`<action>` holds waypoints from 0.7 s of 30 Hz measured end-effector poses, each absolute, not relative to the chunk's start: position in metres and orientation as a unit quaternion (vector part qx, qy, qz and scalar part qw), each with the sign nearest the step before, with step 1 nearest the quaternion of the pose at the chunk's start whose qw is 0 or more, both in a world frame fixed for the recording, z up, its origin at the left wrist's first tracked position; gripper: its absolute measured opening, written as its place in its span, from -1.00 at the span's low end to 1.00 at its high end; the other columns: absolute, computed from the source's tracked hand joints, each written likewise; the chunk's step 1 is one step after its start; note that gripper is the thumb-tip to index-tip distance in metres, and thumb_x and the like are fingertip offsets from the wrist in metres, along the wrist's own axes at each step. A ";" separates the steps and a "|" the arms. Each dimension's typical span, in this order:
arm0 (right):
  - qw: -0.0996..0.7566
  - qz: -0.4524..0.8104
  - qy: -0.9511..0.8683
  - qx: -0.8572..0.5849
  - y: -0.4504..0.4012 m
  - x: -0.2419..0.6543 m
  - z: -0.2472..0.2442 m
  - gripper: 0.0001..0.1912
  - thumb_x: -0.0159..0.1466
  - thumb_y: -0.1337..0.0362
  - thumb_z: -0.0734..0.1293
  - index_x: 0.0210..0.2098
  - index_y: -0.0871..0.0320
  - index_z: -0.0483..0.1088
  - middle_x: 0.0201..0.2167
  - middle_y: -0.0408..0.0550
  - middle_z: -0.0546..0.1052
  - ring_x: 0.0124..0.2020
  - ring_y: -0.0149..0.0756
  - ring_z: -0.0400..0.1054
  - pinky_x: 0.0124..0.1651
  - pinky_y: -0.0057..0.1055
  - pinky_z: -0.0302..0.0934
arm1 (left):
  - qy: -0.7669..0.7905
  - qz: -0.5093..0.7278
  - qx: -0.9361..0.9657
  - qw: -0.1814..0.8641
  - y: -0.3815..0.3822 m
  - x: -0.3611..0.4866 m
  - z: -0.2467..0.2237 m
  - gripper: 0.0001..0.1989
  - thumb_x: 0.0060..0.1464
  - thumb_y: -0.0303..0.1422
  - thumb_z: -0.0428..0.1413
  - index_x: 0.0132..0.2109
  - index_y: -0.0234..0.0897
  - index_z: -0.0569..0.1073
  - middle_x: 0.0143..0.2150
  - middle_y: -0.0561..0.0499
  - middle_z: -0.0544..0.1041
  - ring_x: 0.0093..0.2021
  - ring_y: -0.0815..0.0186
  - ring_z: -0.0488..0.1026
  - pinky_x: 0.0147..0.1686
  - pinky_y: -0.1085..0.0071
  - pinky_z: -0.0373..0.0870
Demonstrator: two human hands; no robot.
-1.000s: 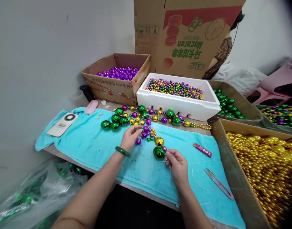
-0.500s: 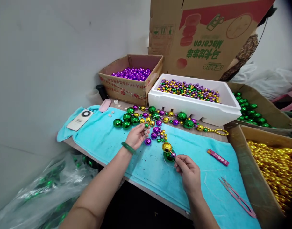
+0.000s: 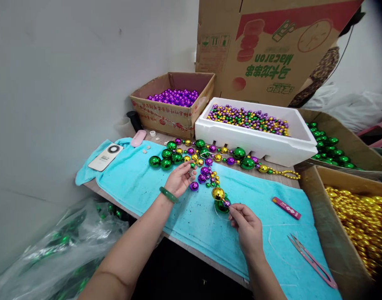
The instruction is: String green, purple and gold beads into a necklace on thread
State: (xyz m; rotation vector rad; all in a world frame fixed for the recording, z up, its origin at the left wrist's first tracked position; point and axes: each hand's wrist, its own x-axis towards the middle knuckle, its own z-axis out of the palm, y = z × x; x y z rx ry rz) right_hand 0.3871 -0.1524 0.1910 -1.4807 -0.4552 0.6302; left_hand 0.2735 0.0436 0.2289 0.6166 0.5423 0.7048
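Barely shifted, right hand (image 3: pixel 247 225) pinches the bead strand (image 3: pixel 213 180) running away toward open left hand (image 3: pixel 180 179).

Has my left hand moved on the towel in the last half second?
No. The left hand sits beside the same purple bead on the turquoise towel.

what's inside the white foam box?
The foam box holds small mixed beads in purple, gold and green, heaped across its whole width. Only the top layer shows; the near wall hides how deep they go and the bottom.
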 end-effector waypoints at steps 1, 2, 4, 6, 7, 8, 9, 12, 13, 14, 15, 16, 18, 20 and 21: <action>0.670 0.280 -0.203 -0.657 -0.152 0.387 0.191 -0.70 -0.01 0.07 0.44 -0.51 0.21 0.43 -0.67 -0.14 0.35 -0.64 -0.44 0.16 -0.61 -0.51 0.08 | 0.261 0.336 0.291 0.857 0.044 0.274 0.229 -0.83 0.09 -0.52 0.06 -0.14 -0.40 0.42 -0.33 -0.07 0.51 -0.44 0.45 0.44 -0.48 0.56 0.38; 0.669 0.281 -0.203 -0.658 -0.152 0.387 0.191 -0.70 -0.01 0.07 0.44 -0.51 0.20 0.44 -0.67 -0.14 0.34 -0.64 -0.43 0.16 -0.61 -0.51 0.08 | 0.263 0.338 0.290 0.856 0.043 0.274 0.229 -0.84 0.09 -0.52 0.06 -0.15 -0.40 0.42 -0.33 -0.07 0.51 -0.45 0.45 0.44 -0.48 0.56 0.38; 0.667 0.283 -0.203 -0.659 -0.152 0.387 0.191 -0.70 -0.01 0.07 0.44 -0.51 0.20 0.44 -0.67 -0.14 0.34 -0.64 -0.43 0.16 -0.61 -0.51 0.08 | 0.267 0.341 0.291 0.853 0.043 0.275 0.229 -0.85 0.08 -0.52 0.07 -0.16 -0.40 0.42 -0.34 -0.07 0.51 -0.45 0.45 0.44 -0.49 0.56 0.37; 0.669 0.282 -0.203 -0.657 -0.152 0.387 0.190 -0.71 -0.01 0.07 0.44 -0.51 0.20 0.44 -0.66 -0.14 0.35 -0.63 -0.43 0.16 -0.61 -0.51 0.08 | 0.270 0.340 0.296 0.851 0.041 0.275 0.229 -0.85 0.06 -0.52 0.08 -0.17 -0.39 0.42 -0.34 -0.06 0.51 -0.45 0.46 0.44 -0.49 0.56 0.37; 0.671 0.283 -0.203 -0.655 -0.152 0.387 0.189 -0.71 -0.01 0.08 0.44 -0.50 0.20 0.44 -0.66 -0.15 0.35 -0.63 -0.43 0.16 -0.61 -0.51 0.08 | 0.271 0.339 0.300 0.849 0.041 0.275 0.229 -0.84 0.05 -0.53 0.09 -0.17 -0.39 0.42 -0.34 -0.06 0.51 -0.45 0.46 0.44 -0.49 0.56 0.37; 0.672 0.283 -0.202 -0.654 -0.152 0.387 0.188 -0.71 0.00 0.08 0.44 -0.50 0.20 0.44 -0.66 -0.15 0.34 -0.63 -0.44 0.16 -0.61 -0.51 0.08 | 0.272 0.338 0.306 0.847 0.040 0.276 0.229 -0.84 0.03 -0.53 0.10 -0.18 -0.39 0.42 -0.35 -0.06 0.51 -0.45 0.45 0.44 -0.48 0.56 0.37; 0.673 0.285 -0.200 -0.652 -0.152 0.387 0.187 -0.71 0.00 0.08 0.44 -0.50 0.20 0.44 -0.67 -0.15 0.34 -0.64 -0.44 0.16 -0.61 -0.52 0.07 | 0.272 0.339 0.313 0.844 0.039 0.276 0.229 -0.83 0.02 -0.54 0.11 -0.18 -0.39 0.42 -0.34 -0.05 0.51 -0.45 0.45 0.44 -0.48 0.56 0.37; 0.672 0.291 -0.195 -0.653 -0.152 0.387 0.186 -0.71 0.00 0.08 0.44 -0.49 0.20 0.44 -0.67 -0.16 0.34 -0.63 -0.45 0.16 -0.61 -0.53 0.07 | 0.269 0.347 0.323 0.839 0.038 0.275 0.229 -0.82 0.00 -0.54 0.13 -0.18 -0.39 0.43 -0.33 -0.06 0.52 -0.44 0.45 0.45 -0.48 0.56 0.36; 0.671 0.292 -0.194 -0.653 -0.152 0.387 0.186 -0.71 0.00 0.08 0.44 -0.49 0.20 0.44 -0.67 -0.16 0.34 -0.63 -0.45 0.16 -0.60 -0.53 0.07 | 0.268 0.349 0.320 0.839 0.039 0.275 0.229 -0.82 0.00 -0.54 0.13 -0.18 -0.39 0.43 -0.33 -0.06 0.52 -0.44 0.45 0.45 -0.48 0.56 0.36; 0.670 0.292 -0.194 -0.654 -0.153 0.387 0.186 -0.71 0.00 0.08 0.44 -0.49 0.20 0.44 -0.66 -0.16 0.35 -0.62 -0.45 0.17 -0.60 -0.53 0.08 | 0.268 0.350 0.314 0.841 0.039 0.275 0.228 -0.83 0.01 -0.53 0.12 -0.18 -0.39 0.42 -0.33 -0.06 0.52 -0.44 0.45 0.45 -0.48 0.56 0.36; 0.669 0.292 -0.195 -0.655 -0.153 0.387 0.187 -0.71 0.00 0.09 0.44 -0.49 0.20 0.44 -0.66 -0.16 0.35 -0.62 -0.44 0.17 -0.59 -0.53 0.08 | 0.267 0.350 0.308 0.843 0.040 0.275 0.228 -0.83 0.02 -0.53 0.11 -0.18 -0.38 0.42 -0.33 -0.06 0.52 -0.45 0.45 0.45 -0.48 0.56 0.36; 0.669 0.291 -0.194 -0.656 -0.153 0.387 0.187 -0.72 0.00 0.09 0.44 -0.49 0.20 0.44 -0.66 -0.16 0.35 -0.62 -0.44 0.17 -0.59 -0.53 0.08 | 0.267 0.350 0.303 0.846 0.040 0.275 0.228 -0.84 0.03 -0.53 0.11 -0.18 -0.38 0.42 -0.33 -0.07 0.52 -0.45 0.45 0.45 -0.48 0.56 0.37; 0.670 0.290 -0.192 -0.656 -0.153 0.387 0.187 -0.72 0.00 0.09 0.44 -0.48 0.20 0.44 -0.66 -0.16 0.35 -0.62 -0.45 0.17 -0.59 -0.53 0.08 | 0.266 0.348 0.296 0.849 0.041 0.275 0.229 -0.85 0.04 -0.53 0.09 -0.19 -0.39 0.42 -0.34 -0.07 0.52 -0.45 0.45 0.45 -0.48 0.56 0.37; 0.669 0.291 -0.190 -0.656 -0.153 0.387 0.186 -0.72 0.00 0.09 0.44 -0.48 0.20 0.44 -0.66 -0.17 0.35 -0.62 -0.45 0.16 -0.59 -0.53 0.07 | 0.265 0.346 0.292 0.851 0.040 0.274 0.229 -0.86 0.04 -0.54 0.09 -0.19 -0.38 0.42 -0.34 -0.07 0.51 -0.45 0.45 0.44 -0.47 0.56 0.37; 0.669 0.293 -0.190 -0.656 -0.152 0.387 0.186 -0.72 0.00 0.09 0.44 -0.48 0.20 0.43 -0.66 -0.17 0.35 -0.63 -0.46 0.16 -0.59 -0.53 0.07 | 0.265 0.346 0.291 0.852 0.040 0.274 0.230 -0.86 0.05 -0.53 0.08 -0.19 -0.38 0.42 -0.34 -0.07 0.51 -0.45 0.45 0.44 -0.48 0.56 0.37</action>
